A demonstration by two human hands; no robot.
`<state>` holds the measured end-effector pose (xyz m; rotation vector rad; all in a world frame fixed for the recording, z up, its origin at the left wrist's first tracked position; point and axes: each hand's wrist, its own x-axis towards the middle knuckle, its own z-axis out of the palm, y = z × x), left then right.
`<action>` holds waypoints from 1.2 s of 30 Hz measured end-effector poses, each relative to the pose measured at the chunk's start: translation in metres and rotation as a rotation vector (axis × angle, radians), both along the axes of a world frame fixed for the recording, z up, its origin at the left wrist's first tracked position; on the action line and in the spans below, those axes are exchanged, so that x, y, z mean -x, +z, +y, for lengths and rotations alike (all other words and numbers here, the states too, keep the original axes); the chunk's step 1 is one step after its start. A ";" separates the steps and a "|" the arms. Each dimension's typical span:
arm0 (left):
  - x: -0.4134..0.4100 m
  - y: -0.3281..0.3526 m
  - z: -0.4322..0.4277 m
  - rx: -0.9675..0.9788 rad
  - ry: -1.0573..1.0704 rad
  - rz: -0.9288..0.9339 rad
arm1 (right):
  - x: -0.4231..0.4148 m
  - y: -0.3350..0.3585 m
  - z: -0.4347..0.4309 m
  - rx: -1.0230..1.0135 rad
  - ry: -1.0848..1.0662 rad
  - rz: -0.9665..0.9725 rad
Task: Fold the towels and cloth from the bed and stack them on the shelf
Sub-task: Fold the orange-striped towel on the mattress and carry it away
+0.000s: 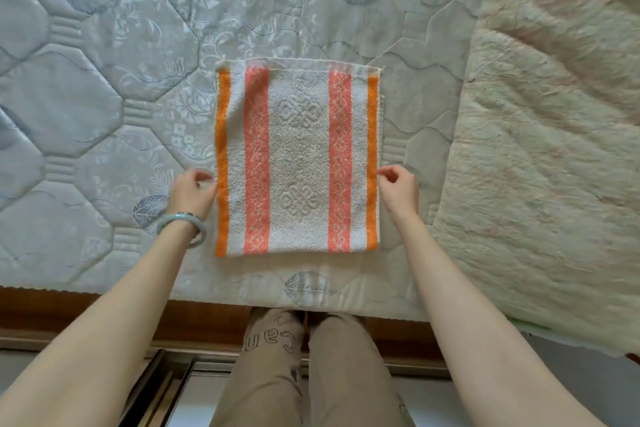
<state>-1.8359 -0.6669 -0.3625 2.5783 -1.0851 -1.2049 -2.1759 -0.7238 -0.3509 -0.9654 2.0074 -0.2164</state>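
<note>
Your folded striped towel (298, 156) lies flat on the mattress (104, 97), near its front edge. Your left hand (194, 192) and right hand (398, 192) curl against its side edges; whether they pinch it, you cannot tell. Bare mattress lies to the left, and a blanket (554, 149) is close on the right.

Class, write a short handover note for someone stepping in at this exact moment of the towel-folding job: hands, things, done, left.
Left hand: at the striped towel's left edge, fingers curled; grip unclear.
Right hand: at its right edge, likewise.
The towel lies flat on the mattress, apparently already folded in layers; a beige blanket lies to its right.
Left: finish folding, then carry it to the shelf, not in view.
</note>
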 end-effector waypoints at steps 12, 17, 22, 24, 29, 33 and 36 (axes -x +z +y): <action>0.001 -0.043 -0.182 0.189 0.303 0.040 | -0.047 -0.052 -0.169 0.185 -0.162 0.109; -0.001 -0.054 -0.194 0.181 0.380 0.101 | -0.044 -0.060 -0.181 0.198 -0.183 0.080; -0.010 -0.046 -0.184 0.317 0.455 0.128 | -0.026 -0.050 -0.169 0.218 -0.173 -0.021; -0.024 -0.039 -0.176 0.225 0.391 0.228 | -0.014 -0.049 -0.160 0.131 -0.102 0.008; -0.034 -0.021 -0.160 -0.028 -0.065 0.237 | -0.006 -0.047 -0.142 0.047 0.147 0.087; -0.020 -0.026 -0.154 0.068 -0.197 0.127 | -0.011 -0.050 -0.136 0.065 0.215 0.154; -0.014 -0.028 -0.152 0.186 -0.241 -0.042 | -0.012 -0.051 -0.133 0.101 0.208 0.169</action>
